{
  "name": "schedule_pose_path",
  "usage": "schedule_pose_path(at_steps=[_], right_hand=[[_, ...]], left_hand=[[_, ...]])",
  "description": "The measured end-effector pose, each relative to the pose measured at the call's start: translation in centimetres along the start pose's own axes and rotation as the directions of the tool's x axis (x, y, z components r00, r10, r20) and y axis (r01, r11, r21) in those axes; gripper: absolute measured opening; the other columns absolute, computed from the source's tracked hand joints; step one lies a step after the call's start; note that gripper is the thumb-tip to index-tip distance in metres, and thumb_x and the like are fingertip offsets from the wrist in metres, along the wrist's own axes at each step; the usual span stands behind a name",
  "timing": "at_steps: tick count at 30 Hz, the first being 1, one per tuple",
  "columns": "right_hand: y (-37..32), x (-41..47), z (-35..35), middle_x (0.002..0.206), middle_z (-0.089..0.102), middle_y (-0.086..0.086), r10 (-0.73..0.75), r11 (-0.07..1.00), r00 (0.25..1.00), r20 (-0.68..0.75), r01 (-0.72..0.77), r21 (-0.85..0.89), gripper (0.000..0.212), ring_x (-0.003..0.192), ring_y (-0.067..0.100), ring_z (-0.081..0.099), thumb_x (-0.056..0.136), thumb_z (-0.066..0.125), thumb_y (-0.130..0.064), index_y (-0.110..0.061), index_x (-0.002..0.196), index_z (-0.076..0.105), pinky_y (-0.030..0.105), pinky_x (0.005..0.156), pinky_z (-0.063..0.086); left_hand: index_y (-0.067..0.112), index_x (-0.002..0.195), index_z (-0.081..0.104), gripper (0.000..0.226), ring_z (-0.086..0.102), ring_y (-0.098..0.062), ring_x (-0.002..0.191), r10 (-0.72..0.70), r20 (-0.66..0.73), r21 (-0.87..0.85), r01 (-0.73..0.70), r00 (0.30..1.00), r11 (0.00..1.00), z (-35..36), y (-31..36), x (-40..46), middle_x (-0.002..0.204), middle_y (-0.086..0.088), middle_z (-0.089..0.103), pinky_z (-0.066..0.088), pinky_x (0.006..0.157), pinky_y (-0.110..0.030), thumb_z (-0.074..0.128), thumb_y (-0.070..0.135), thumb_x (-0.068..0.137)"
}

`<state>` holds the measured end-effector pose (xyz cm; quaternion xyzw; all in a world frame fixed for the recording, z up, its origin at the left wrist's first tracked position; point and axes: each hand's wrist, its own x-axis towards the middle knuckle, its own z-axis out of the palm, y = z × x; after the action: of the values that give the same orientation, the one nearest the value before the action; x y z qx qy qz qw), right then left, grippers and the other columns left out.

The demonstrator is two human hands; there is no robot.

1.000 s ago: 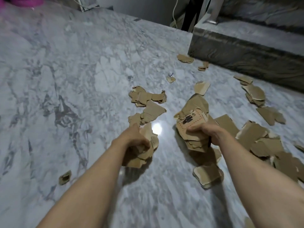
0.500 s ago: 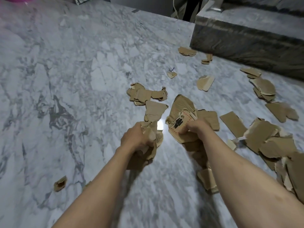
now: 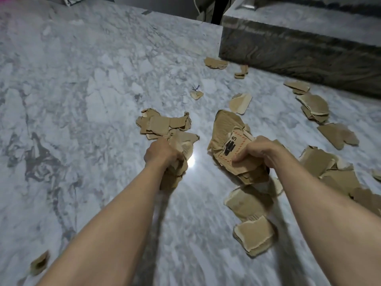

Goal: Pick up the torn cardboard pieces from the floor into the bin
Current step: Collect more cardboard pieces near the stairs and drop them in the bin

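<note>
The left hand point(image 3: 162, 154) hides most of its cardboard bundle point(image 3: 181, 145). The right edge cuts off a cardboard pile point(image 3: 350, 182). A small scrap point(image 3: 39, 264) is blurred.

White-grey veined marble floor point(image 3: 82, 100), bright light glare on it point(image 3: 191, 161), dark marble step point(image 3: 299, 52) at upper right, white cable point(image 3: 196, 7) beyond

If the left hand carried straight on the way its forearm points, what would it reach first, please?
Most likely the cluster of torn pieces lying just beyond the left hand, which already grips a bunch of cardboard. One view leaves depth uncertain; past that cluster the marble floor looks bare.
</note>
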<state>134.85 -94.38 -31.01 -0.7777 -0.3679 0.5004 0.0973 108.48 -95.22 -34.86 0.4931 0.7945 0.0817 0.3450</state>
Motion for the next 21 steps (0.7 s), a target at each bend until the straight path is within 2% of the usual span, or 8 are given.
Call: schedule_pose_path(at_steps=[3,5,8,12,14,17,19,21], right_hand=[[0.6,1.4,1.3,0.119,0.065,0.016,0.028,1.0,0.999,-0.032,-0.027,0.014,0.096,0.106,0.037,0.064,0.046,0.097,-0.006,0.0,0.13,0.051,0.046,0.089,0.057],[0.7,2.4,2.3,0.123,0.062,0.016,0.011,1.0,0.998,-0.057,-0.011,-0.006,0.113,0.112,0.038,0.06,0.032,0.1,-0.01,-0.002,0.132,0.048,0.048,0.093,0.056],[0.7,3.8,2.9,0.123,0.051,0.016,0.029,0.996,0.993,-0.116,-0.038,-0.077,0.116,0.112,0.037,0.053,0.0,0.092,-0.017,-0.007,0.111,0.06,0.049,0.091,0.056],[0.2,3.8,2.9,0.111,0.066,0.012,-0.045,0.996,0.992,-0.117,0.035,-0.084,0.101,0.101,0.034,0.062,0.017,0.091,-0.017,-0.008,0.113,0.061,0.045,0.086,0.058],[-0.2,2.8,2.8,0.105,0.07,0.011,-0.077,0.995,0.993,-0.085,0.071,-0.071,0.084,0.095,0.033,0.065,0.03,0.093,-0.012,-0.008,0.109,0.064,0.042,0.081,0.059],[-0.3,2.5,1.7,0.097,0.074,0.015,-0.057,0.997,0.998,-0.004,0.057,0.056,0.056,0.087,0.033,0.07,0.053,0.092,0.0,-0.004,0.103,0.067,0.036,0.067,0.059],[-0.6,2.5,0.8,0.092,0.076,0.015,-0.051,0.99,0.999,0.018,0.048,0.132,0.052,0.083,0.034,0.073,0.055,0.09,0.002,-0.004,0.102,0.07,0.036,0.063,0.059],[-1.3,2.6,0.1,0.088,0.077,0.015,-0.071,0.986,0.997,0.035,0.065,0.154,0.052,0.08,0.034,0.075,0.052,0.091,0.002,-0.005,0.1,0.072,0.04,0.065,0.061]], left_hand=[[0.013,0.104,0.06,0.05,0.059,-0.028,0.09,0.051,-0.021,0.066,-0.049,0.998,0.997,0.4,1.3,0.6,0.102,-0.004,0.062,0.042,0.067,-0.033,0.086,0.035,0.067],[0.012,0.107,0.061,0.049,0.061,-0.03,0.093,0.079,-0.03,0.133,-0.075,0.996,0.988,0.5,1.9,0.8,0.107,-0.006,0.062,0.042,0.067,-0.034,0.084,0.032,0.069],[0.014,0.102,0.058,0.035,0.062,-0.032,0.095,0.193,-0.069,0.246,-0.171,0.979,0.954,0.8,2.8,0.9,0.11,-0.007,0.06,0.042,0.067,-0.035,0.078,0.026,0.075],[0.013,0.098,0.058,0.032,0.061,-0.03,0.092,0.25,-0.004,0.304,-0.237,0.968,0.923,0.5,3.8,1.6,0.106,-0.008,0.065,0.045,0.067,-0.035,0.078,0.025,0.075],[0.012,0.102,0.061,0.044,0.062,-0.029,0.091,0.204,0.056,0.208,-0.212,0.977,0.955,-0.4,3.8,2.3,0.105,-0.007,0.067,0.053,0.073,-0.036,0.085,0.028,0.069],[0.005,0.098,0.067,0.05,0.066,-0.026,0.082,0.121,0.055,-0.188,-0.108,0.991,0.976,-2.7,3.0,3.4,0.094,-0.009,0.071,0.058,0.071,-0.035,0.094,0.02,0.058],[0.004,0.099,0.068,0.053,0.069,-0.026,0.081,0.059,-0.003,-0.389,-0.056,0.998,0.919,-4.5,2.2,4.9,0.093,-0.01,0.073,0.059,0.069,-0.033,0.095,0.013,0.054],[0.0,0.102,0.069,0.062,0.071,-0.025,0.079,0.004,-0.015,-0.461,-0.011,1.0,0.887,-5.9,1.5,6.7,0.096,-0.012,0.074,0.058,0.065,-0.032,0.096,0.014,0.048]])
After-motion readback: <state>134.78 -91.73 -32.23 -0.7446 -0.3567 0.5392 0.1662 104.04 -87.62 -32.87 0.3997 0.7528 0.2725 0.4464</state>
